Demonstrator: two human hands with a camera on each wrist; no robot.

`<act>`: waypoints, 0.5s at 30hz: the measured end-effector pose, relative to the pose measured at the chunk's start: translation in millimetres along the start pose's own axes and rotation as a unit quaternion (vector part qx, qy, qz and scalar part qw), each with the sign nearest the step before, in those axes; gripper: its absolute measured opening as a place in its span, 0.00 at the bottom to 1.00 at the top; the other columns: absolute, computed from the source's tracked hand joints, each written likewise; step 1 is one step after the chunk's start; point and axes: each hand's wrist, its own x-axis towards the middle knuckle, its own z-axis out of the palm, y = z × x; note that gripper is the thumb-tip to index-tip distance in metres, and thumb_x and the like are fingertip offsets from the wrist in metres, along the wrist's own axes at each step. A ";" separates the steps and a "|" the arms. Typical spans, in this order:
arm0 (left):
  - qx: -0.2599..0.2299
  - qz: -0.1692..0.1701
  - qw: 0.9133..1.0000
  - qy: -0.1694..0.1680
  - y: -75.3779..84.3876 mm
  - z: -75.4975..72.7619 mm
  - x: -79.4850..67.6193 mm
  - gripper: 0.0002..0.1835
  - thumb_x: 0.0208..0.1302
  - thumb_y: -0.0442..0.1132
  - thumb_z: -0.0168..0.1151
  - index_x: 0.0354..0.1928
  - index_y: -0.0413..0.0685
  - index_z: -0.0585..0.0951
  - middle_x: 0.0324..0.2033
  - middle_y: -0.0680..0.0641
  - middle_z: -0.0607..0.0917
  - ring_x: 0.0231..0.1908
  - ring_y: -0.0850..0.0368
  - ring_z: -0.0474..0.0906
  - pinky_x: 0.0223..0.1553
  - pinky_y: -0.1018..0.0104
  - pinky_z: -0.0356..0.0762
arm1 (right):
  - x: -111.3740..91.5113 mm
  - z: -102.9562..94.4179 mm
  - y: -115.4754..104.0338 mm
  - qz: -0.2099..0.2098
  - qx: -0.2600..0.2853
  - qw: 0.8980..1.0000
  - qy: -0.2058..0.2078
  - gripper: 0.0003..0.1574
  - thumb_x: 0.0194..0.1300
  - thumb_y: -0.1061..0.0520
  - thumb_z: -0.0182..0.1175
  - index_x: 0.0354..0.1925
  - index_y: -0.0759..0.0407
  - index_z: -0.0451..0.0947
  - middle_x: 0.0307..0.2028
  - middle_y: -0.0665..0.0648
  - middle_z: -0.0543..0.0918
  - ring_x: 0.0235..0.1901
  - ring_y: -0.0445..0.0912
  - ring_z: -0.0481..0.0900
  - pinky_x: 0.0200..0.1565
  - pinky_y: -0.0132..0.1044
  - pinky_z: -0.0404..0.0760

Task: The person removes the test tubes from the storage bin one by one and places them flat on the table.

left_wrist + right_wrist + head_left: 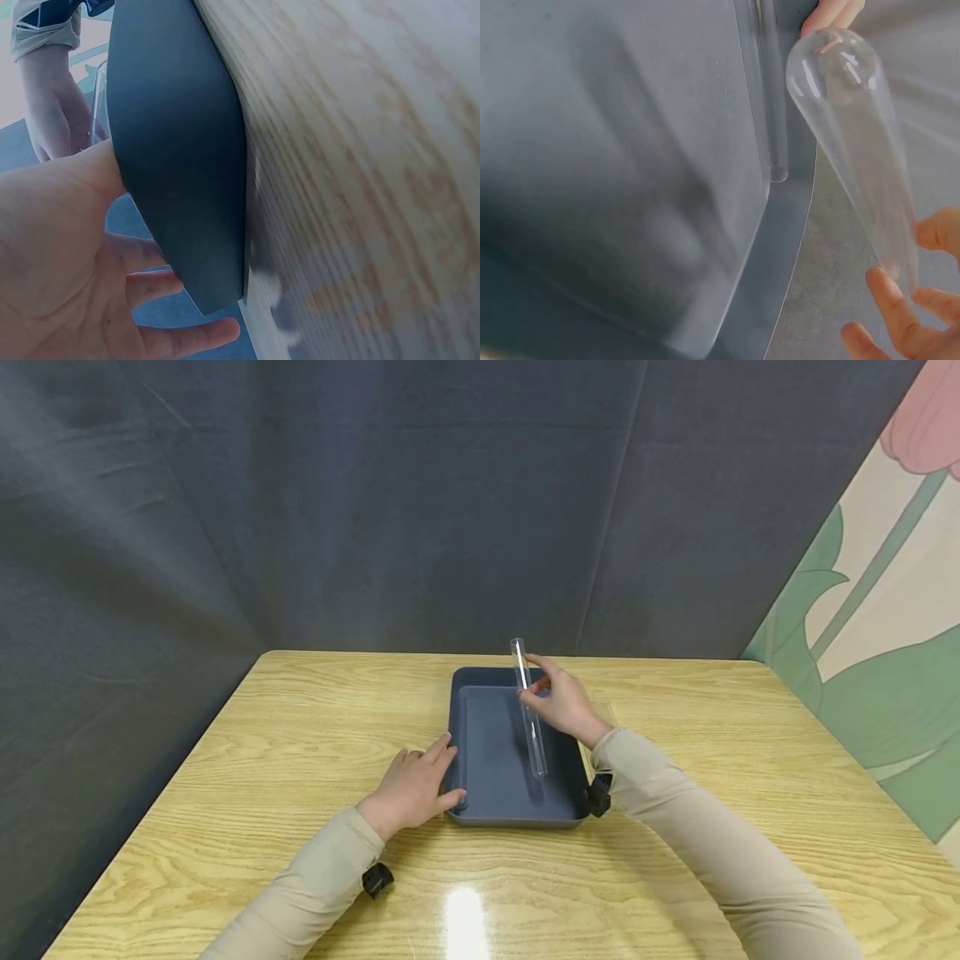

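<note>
While the right hand point(564, 703) pinches the upper half of the glass tube point(535, 743), this tube is above the tray point(491, 752), slightly below the centre of the head view. It looks light, stiff, slippery and probably fragile, so a gentle hold near its middle seems wise. Its long axis goes steeply from upper left to lower right, rounded end toward the bottom. The left hand point(412, 785), fingers spread, touches the tray's left side.

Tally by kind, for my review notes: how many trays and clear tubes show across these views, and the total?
Tray: 1
Clear tubes: 2 (one held in the right hand, one lying in the tray)
Total: 3
</note>
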 end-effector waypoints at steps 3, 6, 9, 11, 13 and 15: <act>0.001 0.000 1.000 0.000 -0.1 -0.1 0.0 0.36 0.66 0.57 0.52 0.69 0.43 0.61 0.72 0.43 0.55 0.60 0.36 0.68 0.66 0.42 0.58 | -0.1 -2.3 0.5 0.006 0.003 1.000 -0.004 0.39 0.59 0.58 0.61 0.67 0.59 0.61 0.34 0.64 0.83 0.24 0.46 0.76 0.26 0.30 0.70; -0.001 -0.001 1.000 -0.001 0.3 -0.7 -0.3 0.36 0.66 0.57 0.52 0.69 0.43 0.61 0.72 0.43 0.55 0.60 0.36 0.68 0.66 0.42 0.57 | -0.6 -5.2 0.0 0.011 0.005 1.000 -0.008 0.39 0.59 0.59 0.61 0.67 0.58 0.61 0.35 0.64 0.83 0.26 0.48 0.77 0.26 0.31 0.71; -0.004 -0.002 1.000 -0.001 0.4 -1.0 -0.4 0.36 0.66 0.57 0.52 0.69 0.43 0.61 0.72 0.43 0.55 0.60 0.35 0.68 0.66 0.42 0.57 | -1.0 -7.5 0.5 0.012 0.003 1.000 -0.009 0.39 0.60 0.59 0.60 0.67 0.58 0.60 0.35 0.65 0.83 0.28 0.49 0.79 0.26 0.31 0.72; -0.005 -0.002 1.000 -0.002 0.5 -1.1 -0.4 0.36 0.66 0.57 0.52 0.69 0.43 0.61 0.72 0.43 0.55 0.60 0.35 0.68 0.66 0.42 0.57 | -1.2 -8.6 1.6 0.010 0.001 1.000 -0.007 0.39 0.60 0.60 0.60 0.67 0.58 0.60 0.35 0.65 0.83 0.29 0.50 0.79 0.26 0.31 0.72; -0.005 -0.002 1.000 -0.002 0.5 -1.1 -0.4 0.36 0.66 0.57 0.52 0.69 0.43 0.61 0.72 0.43 0.55 0.60 0.35 0.68 0.66 0.42 0.57 | -1.6 -9.4 2.4 0.009 0.001 1.000 -0.006 0.39 0.60 0.60 0.60 0.67 0.58 0.60 0.35 0.65 0.83 0.30 0.51 0.80 0.27 0.31 0.73; -0.004 -0.001 1.000 -0.002 0.7 -1.3 -0.4 0.36 0.66 0.57 0.52 0.69 0.42 0.61 0.72 0.43 0.55 0.60 0.35 0.68 0.66 0.42 0.57 | -1.9 -10.3 2.8 0.009 0.001 1.000 -0.006 0.38 0.60 0.59 0.60 0.67 0.57 0.60 0.35 0.65 0.83 0.30 0.52 0.80 0.27 0.31 0.73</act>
